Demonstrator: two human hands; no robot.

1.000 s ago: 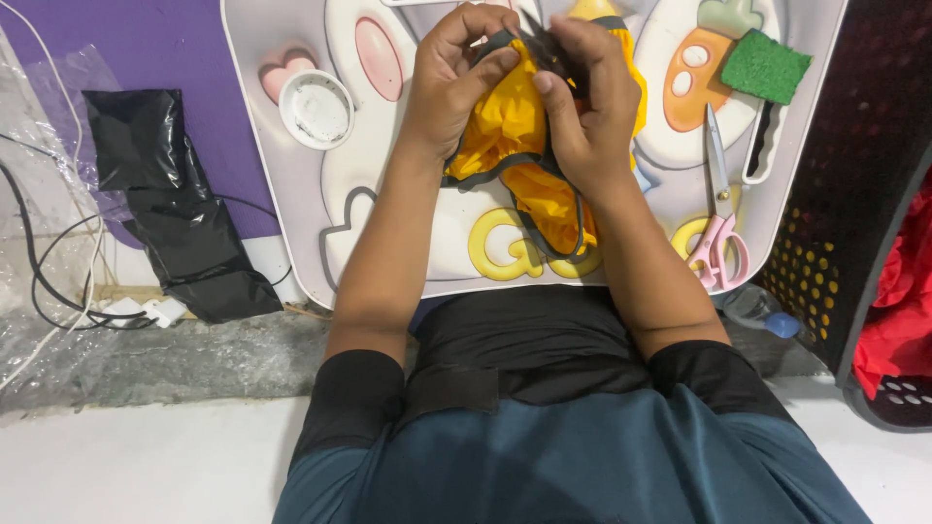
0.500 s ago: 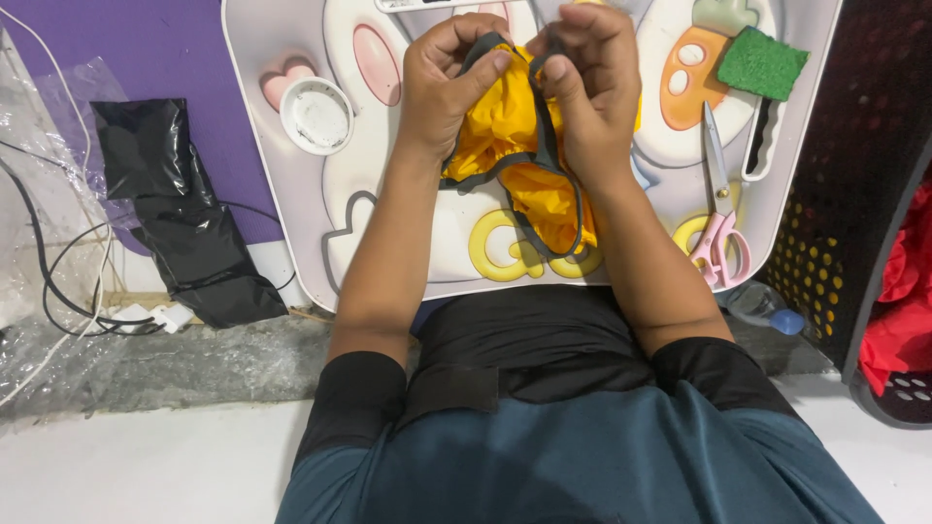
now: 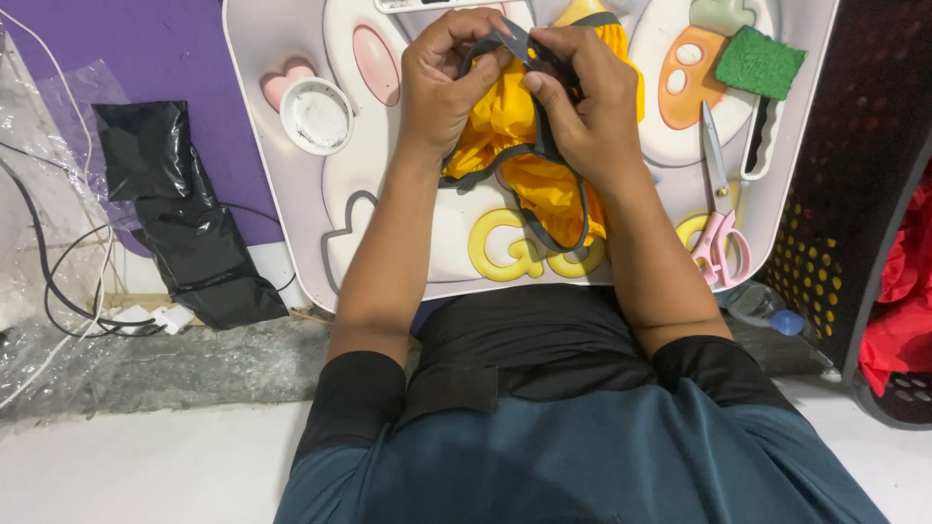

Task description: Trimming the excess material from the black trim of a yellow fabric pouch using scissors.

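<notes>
My left hand (image 3: 449,82) and my right hand (image 3: 581,97) both pinch a yellow cloth piece with a grey edge band (image 3: 529,170) over a white lap tray (image 3: 340,233) printed with a cartoon rabbit. The fingertips of both hands meet at the top of the grey band, near the tray's far edge. The cloth bunches between my palms and hangs down toward the yellow letters on the tray.
On the tray lie a round white lid (image 3: 316,114), pink-handled scissors (image 3: 718,209), a green sponge (image 3: 760,62) and a white-framed tool (image 3: 757,146). A black plastic bag (image 3: 175,218) and cables (image 3: 68,281) lie at left. A black perforated basket (image 3: 854,175) and red cloth (image 3: 903,291) stand at right.
My hands have drawn the grey band up and closer together at the top of the cloth. The cloth has shifted a little between my palms.
</notes>
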